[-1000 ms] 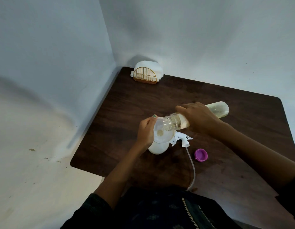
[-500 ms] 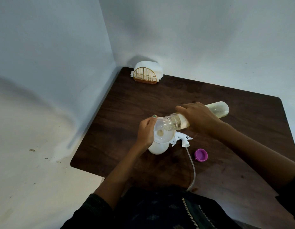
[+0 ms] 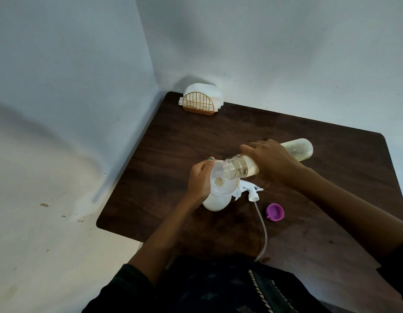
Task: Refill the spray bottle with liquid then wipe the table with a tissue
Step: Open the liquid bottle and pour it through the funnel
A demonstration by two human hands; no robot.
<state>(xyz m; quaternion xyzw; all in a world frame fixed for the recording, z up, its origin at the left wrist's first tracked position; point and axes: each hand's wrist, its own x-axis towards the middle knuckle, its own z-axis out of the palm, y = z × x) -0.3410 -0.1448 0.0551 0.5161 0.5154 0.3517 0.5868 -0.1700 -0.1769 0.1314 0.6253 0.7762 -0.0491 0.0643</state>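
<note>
A white spray bottle (image 3: 215,203) stands on the dark wooden table (image 3: 173,154) with a clear funnel (image 3: 227,188) in its neck. My left hand (image 3: 200,179) grips the funnel's rim. My right hand (image 3: 272,161) holds a clear refill bottle (image 3: 302,150) tipped on its side, its open mouth over the funnel, with pale yellowish liquid inside. The white spray head (image 3: 317,192) with its long tube (image 3: 263,233) lies on the table just right of the spray bottle. Tissues sit in a gold wire holder (image 3: 199,102) at the table's far left corner.
A purple cap (image 3: 275,212) lies on the table right of the spray head. Walls close in the table at the back and on the left. The table's near left corner ends over a pale floor (image 3: 49,222).
</note>
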